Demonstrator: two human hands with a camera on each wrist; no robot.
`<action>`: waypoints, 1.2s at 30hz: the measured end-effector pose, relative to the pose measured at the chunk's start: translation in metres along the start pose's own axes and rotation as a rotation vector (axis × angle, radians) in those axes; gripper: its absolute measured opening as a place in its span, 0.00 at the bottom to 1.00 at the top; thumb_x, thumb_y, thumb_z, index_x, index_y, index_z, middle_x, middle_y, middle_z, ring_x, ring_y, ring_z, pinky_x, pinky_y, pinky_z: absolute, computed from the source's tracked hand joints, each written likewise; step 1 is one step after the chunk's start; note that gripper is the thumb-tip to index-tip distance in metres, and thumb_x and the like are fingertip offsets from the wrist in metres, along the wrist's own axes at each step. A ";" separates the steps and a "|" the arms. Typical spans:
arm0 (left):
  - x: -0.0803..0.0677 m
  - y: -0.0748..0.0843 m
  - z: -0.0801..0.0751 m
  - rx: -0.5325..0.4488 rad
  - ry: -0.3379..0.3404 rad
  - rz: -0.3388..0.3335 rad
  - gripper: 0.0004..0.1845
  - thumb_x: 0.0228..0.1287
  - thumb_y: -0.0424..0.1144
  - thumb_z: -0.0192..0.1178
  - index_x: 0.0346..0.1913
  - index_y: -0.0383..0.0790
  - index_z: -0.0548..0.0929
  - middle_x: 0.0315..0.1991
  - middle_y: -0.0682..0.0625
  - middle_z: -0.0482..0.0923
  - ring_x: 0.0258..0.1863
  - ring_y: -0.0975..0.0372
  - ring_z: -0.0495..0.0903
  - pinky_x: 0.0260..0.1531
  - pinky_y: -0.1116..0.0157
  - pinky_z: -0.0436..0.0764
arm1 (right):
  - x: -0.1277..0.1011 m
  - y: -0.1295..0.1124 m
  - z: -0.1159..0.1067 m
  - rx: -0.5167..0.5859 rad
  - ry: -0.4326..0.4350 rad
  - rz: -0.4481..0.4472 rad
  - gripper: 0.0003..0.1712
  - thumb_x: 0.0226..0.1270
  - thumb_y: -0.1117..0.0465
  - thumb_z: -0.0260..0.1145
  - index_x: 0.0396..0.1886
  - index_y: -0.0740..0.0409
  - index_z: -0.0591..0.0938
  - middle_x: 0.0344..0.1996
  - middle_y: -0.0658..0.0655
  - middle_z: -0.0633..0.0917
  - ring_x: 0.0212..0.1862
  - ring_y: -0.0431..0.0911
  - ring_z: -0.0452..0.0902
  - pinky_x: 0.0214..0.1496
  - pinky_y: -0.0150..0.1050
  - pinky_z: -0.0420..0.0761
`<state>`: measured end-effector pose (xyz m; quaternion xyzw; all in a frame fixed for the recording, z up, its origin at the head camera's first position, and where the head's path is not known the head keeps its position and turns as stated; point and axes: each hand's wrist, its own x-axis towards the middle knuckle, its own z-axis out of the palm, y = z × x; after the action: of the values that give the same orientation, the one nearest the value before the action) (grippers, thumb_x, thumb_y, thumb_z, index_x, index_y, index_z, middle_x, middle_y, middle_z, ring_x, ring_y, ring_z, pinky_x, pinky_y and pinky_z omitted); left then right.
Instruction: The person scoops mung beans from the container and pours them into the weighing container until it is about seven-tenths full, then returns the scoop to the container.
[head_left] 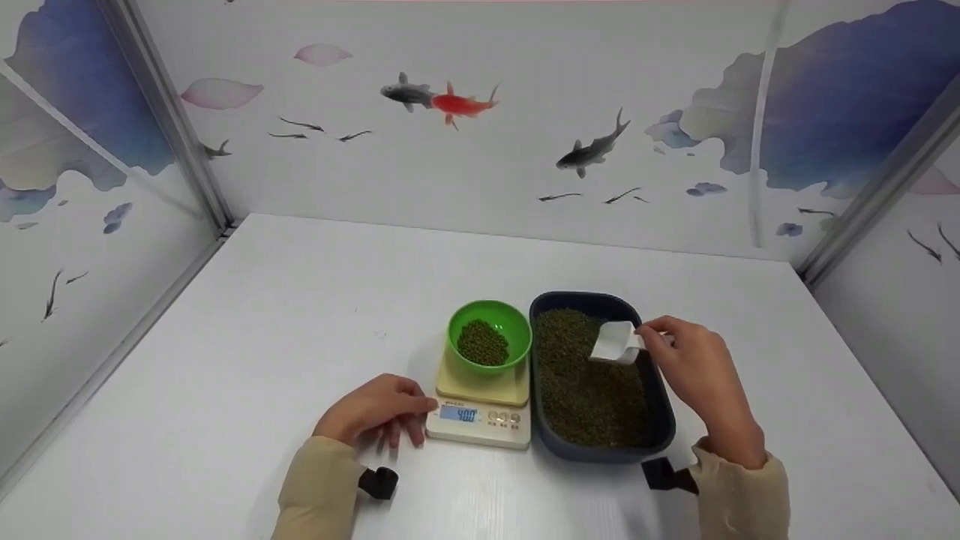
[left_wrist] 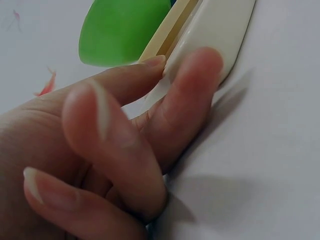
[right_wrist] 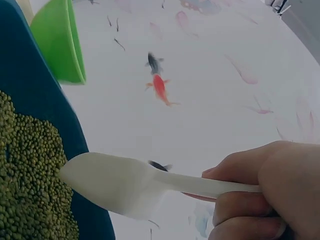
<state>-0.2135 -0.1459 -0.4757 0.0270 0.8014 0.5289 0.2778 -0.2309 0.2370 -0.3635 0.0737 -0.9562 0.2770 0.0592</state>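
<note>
A white scoop (head_left: 616, 343) is pinched by its handle in my right hand (head_left: 694, 360), held over the dark blue tub (head_left: 546, 427) of mung beans (right_wrist: 32, 170). Inside the scoop no beans show in the head view. To the tub's left stands a kitchen scale (head_left: 480, 431), its display (head_left: 458, 414) reading about 40.0. On its yellowish platform (head_left: 480, 390) sits a green bowl (head_left: 517, 328) with a small heap of mung beans (head_left: 482, 343). At the scale's left front corner my left hand (head_left: 379, 409) touches the edge with its fingertips, the other fingers loosely bent near the table.
The white table (head_left: 300, 300) spreads around the scale and tub. Behind it rises a white wall panel (head_left: 487, 180) printed with fish and petals, and side panels close in left and right. A dark wrist mount (head_left: 379, 482) sticks out by the left sleeve.
</note>
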 end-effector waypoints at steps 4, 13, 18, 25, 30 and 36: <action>0.000 0.000 0.000 -0.004 0.002 -0.003 0.20 0.52 0.55 0.60 0.34 0.39 0.79 0.23 0.43 0.82 0.08 0.64 0.70 0.08 0.70 0.65 | 0.001 0.003 -0.002 -0.019 -0.063 0.014 0.28 0.67 0.43 0.47 0.48 0.61 0.78 0.33 0.58 0.81 0.26 0.46 0.69 0.30 0.41 0.67; 0.000 -0.001 0.001 -0.007 -0.003 0.002 0.19 0.52 0.54 0.61 0.34 0.39 0.79 0.23 0.43 0.82 0.08 0.65 0.71 0.08 0.71 0.64 | 0.001 0.014 -0.001 -0.069 -0.233 0.034 0.21 0.69 0.52 0.48 0.49 0.61 0.78 0.46 0.64 0.78 0.45 0.55 0.74 0.40 0.49 0.71; -0.001 0.000 0.001 -0.023 0.000 0.006 0.19 0.53 0.53 0.61 0.34 0.39 0.79 0.23 0.42 0.82 0.08 0.64 0.71 0.08 0.70 0.65 | 0.002 0.017 -0.002 -0.090 -0.256 0.022 0.19 0.68 0.57 0.47 0.49 0.61 0.78 0.47 0.65 0.77 0.46 0.58 0.73 0.41 0.51 0.70; -0.001 0.001 0.000 -0.027 0.005 0.012 0.20 0.52 0.54 0.61 0.34 0.39 0.79 0.23 0.42 0.82 0.08 0.64 0.71 0.09 0.70 0.65 | 0.004 0.018 -0.002 -0.083 -0.255 0.008 0.19 0.68 0.57 0.48 0.48 0.61 0.78 0.46 0.64 0.78 0.46 0.57 0.73 0.42 0.52 0.71; -0.002 0.002 0.000 -0.023 0.002 0.004 0.20 0.52 0.54 0.61 0.34 0.39 0.79 0.23 0.42 0.82 0.08 0.64 0.71 0.08 0.70 0.65 | 0.005 0.019 -0.001 -0.070 -0.263 0.016 0.19 0.68 0.56 0.48 0.49 0.61 0.78 0.47 0.65 0.77 0.47 0.58 0.73 0.43 0.52 0.70; -0.003 0.003 0.000 -0.019 0.003 0.008 0.20 0.53 0.54 0.60 0.34 0.38 0.79 0.23 0.42 0.82 0.08 0.64 0.71 0.08 0.70 0.65 | 0.006 0.019 0.000 -0.068 -0.270 0.025 0.19 0.68 0.57 0.48 0.49 0.62 0.78 0.47 0.65 0.77 0.45 0.56 0.73 0.42 0.51 0.71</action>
<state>-0.2115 -0.1462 -0.4719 0.0270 0.7967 0.5376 0.2747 -0.2406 0.2522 -0.3725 0.0966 -0.9652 0.2325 -0.0712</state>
